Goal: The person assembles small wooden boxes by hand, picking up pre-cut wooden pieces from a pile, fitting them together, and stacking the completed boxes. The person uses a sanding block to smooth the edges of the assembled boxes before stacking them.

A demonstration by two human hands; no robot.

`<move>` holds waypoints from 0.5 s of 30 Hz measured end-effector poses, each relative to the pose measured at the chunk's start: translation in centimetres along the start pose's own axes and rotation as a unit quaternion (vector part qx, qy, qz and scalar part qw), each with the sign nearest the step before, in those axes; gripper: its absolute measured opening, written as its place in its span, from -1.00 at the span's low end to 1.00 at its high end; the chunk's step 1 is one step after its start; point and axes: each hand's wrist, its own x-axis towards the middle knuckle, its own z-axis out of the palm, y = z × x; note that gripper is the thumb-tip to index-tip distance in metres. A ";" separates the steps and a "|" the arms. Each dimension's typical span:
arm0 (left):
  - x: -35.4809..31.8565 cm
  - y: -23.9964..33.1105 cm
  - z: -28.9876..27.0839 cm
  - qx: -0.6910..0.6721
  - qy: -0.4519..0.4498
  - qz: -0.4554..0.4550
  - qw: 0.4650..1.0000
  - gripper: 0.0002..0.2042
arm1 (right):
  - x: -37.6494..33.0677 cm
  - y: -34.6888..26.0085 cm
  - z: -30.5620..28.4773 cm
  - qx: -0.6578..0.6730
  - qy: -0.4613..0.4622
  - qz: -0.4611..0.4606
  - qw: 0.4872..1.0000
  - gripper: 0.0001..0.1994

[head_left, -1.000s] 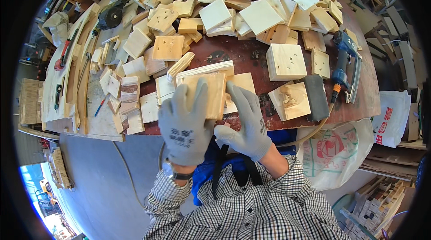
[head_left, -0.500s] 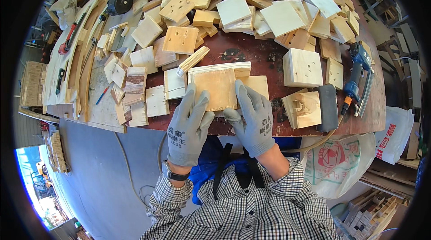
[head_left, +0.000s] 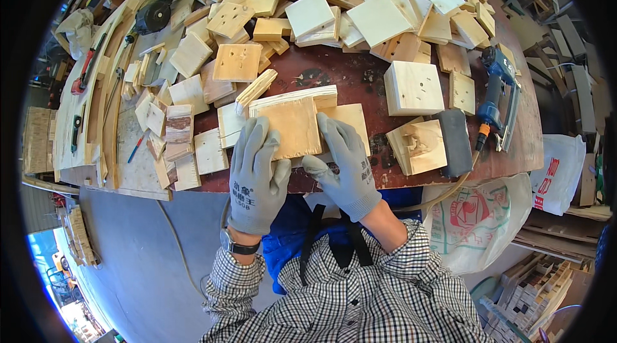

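Note:
A square light-brown wooden block lies between my two grey-gloved hands near the table's front edge. My left hand is closed on its left side, fingers along the edge. At the block's right side, my right hand presses its fingers, with the thumb near the lower edge. Just behind the block runs a plywood strip, partly covered by it. Another pale wooden piece shows beyond my right fingers. A short split stick rests behind my left hand.
A large heap of wooden squares covers the table's far side. To the right stand a stack of blocks, a dark grey block and a blue air nailer with its hose. A black tape reel sits at the far left.
The whole view has shifted, so the table and its pieces appear farther left. Both hands stay on the wooden block, with little visible change in their grip.

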 end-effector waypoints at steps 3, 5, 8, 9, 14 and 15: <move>0.8 -0.4 -0.9 -0.012 -0.036 0.024 0.999 -0.46 | -0.4 0.9 -0.5 0.023 -0.024 0.011 0.999 -0.07; 2.0 -0.4 -1.9 0.007 -0.055 0.040 0.998 -0.40 | -0.4 1.0 -0.9 0.038 -0.042 0.026 0.998 -0.03; 3.9 -1.0 -2.2 0.038 -0.073 0.061 0.995 -0.25 | -0.4 0.9 -1.3 0.021 -0.058 0.046 0.997 0.02; 4.6 -1.1 -2.3 0.037 -0.098 0.066 0.992 -0.19 | -0.3 1.0 -1.6 -0.002 -0.059 0.043 0.997 0.02; 5.9 -1.9 -2.8 0.055 -0.177 0.089 0.979 0.04 | -0.2 0.6 -2.3 -0.134 -0.017 0.026 0.990 -0.06; 5.7 -2.0 -2.6 0.055 -0.183 0.089 0.978 0.04 | -0.4 0.4 -2.1 -0.166 -0.003 0.030 0.986 -0.08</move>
